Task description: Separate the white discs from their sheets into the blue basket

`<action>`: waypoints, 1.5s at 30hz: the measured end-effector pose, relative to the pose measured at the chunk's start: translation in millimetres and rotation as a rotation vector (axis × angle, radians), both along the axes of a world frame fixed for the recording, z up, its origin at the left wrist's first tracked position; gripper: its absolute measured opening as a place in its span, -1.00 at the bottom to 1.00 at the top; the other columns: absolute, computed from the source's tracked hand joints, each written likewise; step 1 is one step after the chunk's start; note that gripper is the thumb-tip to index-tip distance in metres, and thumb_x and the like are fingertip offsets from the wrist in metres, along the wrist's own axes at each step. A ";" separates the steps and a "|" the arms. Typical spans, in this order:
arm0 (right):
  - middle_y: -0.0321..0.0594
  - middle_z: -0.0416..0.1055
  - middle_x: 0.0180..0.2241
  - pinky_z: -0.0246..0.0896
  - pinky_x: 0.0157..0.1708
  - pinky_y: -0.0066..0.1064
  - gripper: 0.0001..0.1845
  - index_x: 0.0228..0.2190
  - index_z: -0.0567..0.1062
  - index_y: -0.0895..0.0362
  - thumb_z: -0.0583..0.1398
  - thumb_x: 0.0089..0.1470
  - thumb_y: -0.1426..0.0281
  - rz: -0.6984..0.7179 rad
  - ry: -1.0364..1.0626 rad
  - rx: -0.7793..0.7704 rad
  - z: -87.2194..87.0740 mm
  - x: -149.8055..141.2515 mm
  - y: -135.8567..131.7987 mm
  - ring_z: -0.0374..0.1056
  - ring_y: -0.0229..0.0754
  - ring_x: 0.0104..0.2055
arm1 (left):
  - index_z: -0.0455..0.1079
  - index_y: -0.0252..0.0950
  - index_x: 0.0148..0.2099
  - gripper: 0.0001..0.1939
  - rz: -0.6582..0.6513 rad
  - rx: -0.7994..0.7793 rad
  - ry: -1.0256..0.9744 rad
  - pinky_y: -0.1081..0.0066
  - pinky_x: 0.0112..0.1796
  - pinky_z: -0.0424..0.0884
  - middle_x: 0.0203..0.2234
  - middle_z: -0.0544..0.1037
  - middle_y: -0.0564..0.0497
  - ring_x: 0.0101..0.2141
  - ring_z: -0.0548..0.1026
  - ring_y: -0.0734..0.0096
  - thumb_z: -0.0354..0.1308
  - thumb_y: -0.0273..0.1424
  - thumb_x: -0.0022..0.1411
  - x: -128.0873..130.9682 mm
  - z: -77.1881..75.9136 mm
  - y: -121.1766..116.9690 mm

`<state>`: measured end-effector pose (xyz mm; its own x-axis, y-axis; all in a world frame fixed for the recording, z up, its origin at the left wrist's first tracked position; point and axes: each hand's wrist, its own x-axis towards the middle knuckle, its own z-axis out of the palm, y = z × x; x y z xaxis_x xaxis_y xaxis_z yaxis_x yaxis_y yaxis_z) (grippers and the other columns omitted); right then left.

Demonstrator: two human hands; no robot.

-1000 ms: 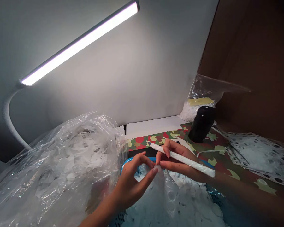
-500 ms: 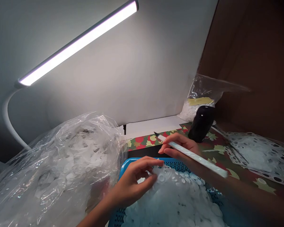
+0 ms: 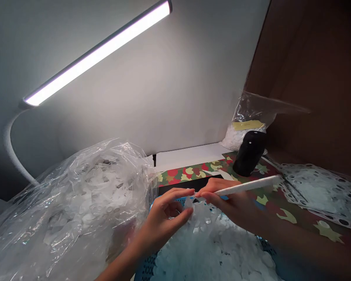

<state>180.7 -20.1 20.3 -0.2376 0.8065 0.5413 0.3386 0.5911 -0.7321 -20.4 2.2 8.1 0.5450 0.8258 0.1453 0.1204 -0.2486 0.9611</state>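
Note:
My left hand (image 3: 169, 212) is above the blue basket (image 3: 146, 263), its thumb and fingers curled around the edge of a translucent plastic piece (image 3: 200, 214). My right hand (image 3: 222, 195) grips a white pen-shaped tool (image 3: 248, 185) whose back end points right. The tool's tip is hidden by my fingers, close to the plastic piece and my left fingertips. Below both hands, a heap of small translucent plastic discs (image 3: 222, 249) fills the basket.
A large clear bag (image 3: 93, 195) of plastic pieces lies at left under a lit lamp (image 3: 99, 50). A black bottle-like object (image 3: 249, 153) stands behind my right hand, near a bag with a yellow label (image 3: 248, 125). Perforated plastic sheets (image 3: 324, 191) are piled at right.
My right hand has moved left and down to my left fingers. The tool has swung, so its back end now points up and right. My left hand stays nearly in place.

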 end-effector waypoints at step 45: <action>-0.26 0.32 -0.52 -0.10 -0.55 -0.47 -0.65 -0.49 0.35 0.14 0.09 0.11 0.12 0.027 -0.849 -0.284 -32.2 80.3 82.4 0.19 -0.23 -0.50 | 0.32 -0.15 0.08 -0.64 -0.001 0.174 0.103 0.51 -0.42 0.42 -0.02 0.36 -0.07 -0.48 0.30 0.61 0.07 -0.43 0.22 1.5 -10.7 -2.9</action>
